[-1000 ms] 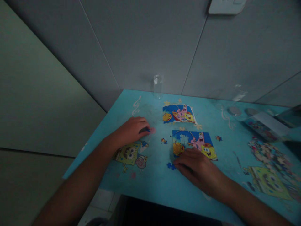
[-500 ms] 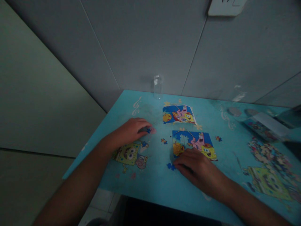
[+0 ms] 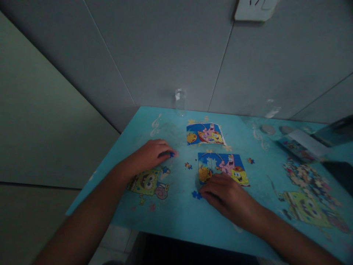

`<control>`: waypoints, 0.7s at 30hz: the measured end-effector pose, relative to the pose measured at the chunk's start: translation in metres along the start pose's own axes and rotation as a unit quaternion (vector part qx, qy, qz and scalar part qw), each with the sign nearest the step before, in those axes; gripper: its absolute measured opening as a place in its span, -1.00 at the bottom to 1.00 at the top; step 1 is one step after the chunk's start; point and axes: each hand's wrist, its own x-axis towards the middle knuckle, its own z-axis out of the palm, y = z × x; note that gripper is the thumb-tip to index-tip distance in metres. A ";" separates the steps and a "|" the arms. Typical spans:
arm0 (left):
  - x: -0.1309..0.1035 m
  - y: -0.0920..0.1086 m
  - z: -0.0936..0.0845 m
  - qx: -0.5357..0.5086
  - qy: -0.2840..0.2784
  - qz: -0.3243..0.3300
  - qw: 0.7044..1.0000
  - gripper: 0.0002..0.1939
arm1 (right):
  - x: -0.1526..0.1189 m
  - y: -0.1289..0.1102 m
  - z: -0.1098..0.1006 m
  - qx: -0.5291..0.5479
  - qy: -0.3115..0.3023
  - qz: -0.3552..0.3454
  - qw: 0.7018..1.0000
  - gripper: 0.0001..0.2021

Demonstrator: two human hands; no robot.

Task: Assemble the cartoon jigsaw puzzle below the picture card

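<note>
My left hand (image 3: pixel 151 155) is closed on a small blue puzzle piece (image 3: pixel 172 154) above the table's left part. Over the lower edge of the partly assembled puzzle (image 3: pixel 234 162) rests my right hand (image 3: pixel 224 191), its fingers pressed together. Its fingertips meet a blue piece (image 3: pixel 196 195) on the table; whether they grip it is hard to tell. A gap shows in the puzzle's upper left. Behind it lies a picture sheet (image 3: pixel 205 134) with the same scene. One loose piece (image 3: pixel 188 166) sits left of the puzzle, another (image 3: pixel 250 161) right of it.
On the blue table (image 3: pixel 171 217), a clear jar (image 3: pixel 180 103) stands by the wall. To the right are round lids (image 3: pixel 268 129), a heap of loose pieces (image 3: pixel 309 180), a box (image 3: pixel 296 149) and a dark object (image 3: pixel 340 176).
The view has shifted slightly, so everything sits a little further left. My left fingers have closed more over the blue piece. My right hand stays beside its piece.
</note>
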 end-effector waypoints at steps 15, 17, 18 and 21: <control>0.000 0.002 0.001 0.012 0.007 -0.013 1.000 -0.78 | -0.002 0.002 0.002 -0.004 -0.005 0.000 1.000 -0.83; 0.000 0.002 0.000 0.021 0.006 -0.017 1.000 -0.78 | -0.002 0.002 0.001 -0.002 -0.006 -0.001 1.000 -0.83; 0.000 0.002 0.000 0.022 0.007 -0.017 1.000 -0.78 | -0.002 0.002 0.001 -0.002 -0.006 -0.001 1.000 -0.83; 0.001 0.002 0.001 0.021 0.009 -0.012 1.000 -0.80 | -0.001 0.001 0.000 -0.004 -0.010 0.003 1.000 -0.82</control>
